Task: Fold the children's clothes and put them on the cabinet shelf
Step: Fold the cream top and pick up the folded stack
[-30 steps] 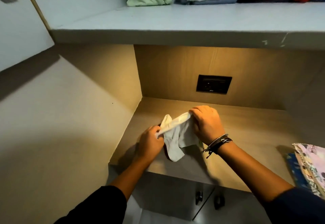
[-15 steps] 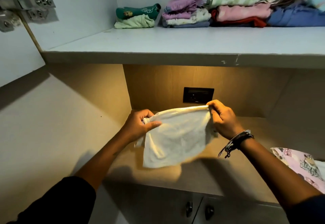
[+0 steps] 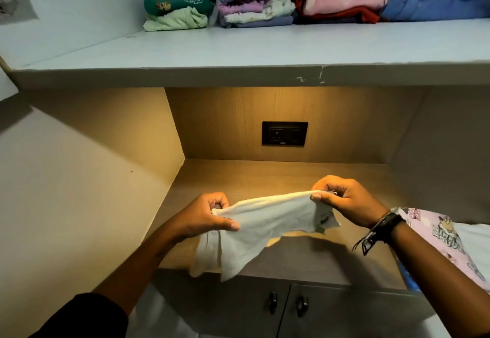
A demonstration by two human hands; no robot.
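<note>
A lit wooden surface (image 3: 278, 178) is sitting in a cabinet niche w/ a black wall socket (image 3: 284, 133) at the back and two doors w/ small knobs below. Above it, the cabinet shelf (image 3: 185, 51) is already carrying folded kids' clothes: a green stack (image 3: 177, 10) at left, a purple stack (image 3: 254, 6) beside it, pink, red & blue pieces further right.

Left to right at working height: the left hand (image 3: 204, 217) is pinching one corner of a small white garment (image 3: 265, 226), thumb on top, fingers curled under. The garment is hanging stretched between both hands, above the surface's front edge, lower part drooping loose on the left side. The right hand (image 3: 344, 200), wristband on, is clamped on the opposite corner, thumb & fingers closed on the hem. A pink printed cloth (image 3: 437, 237) is waiting at far right, unfolded.

Judgement: step in hand is squaring up before the first fold. To do it well, keep the top edge taut & level, lay the piece flat on the surface, smooth the bunched left side, then fold.
</note>
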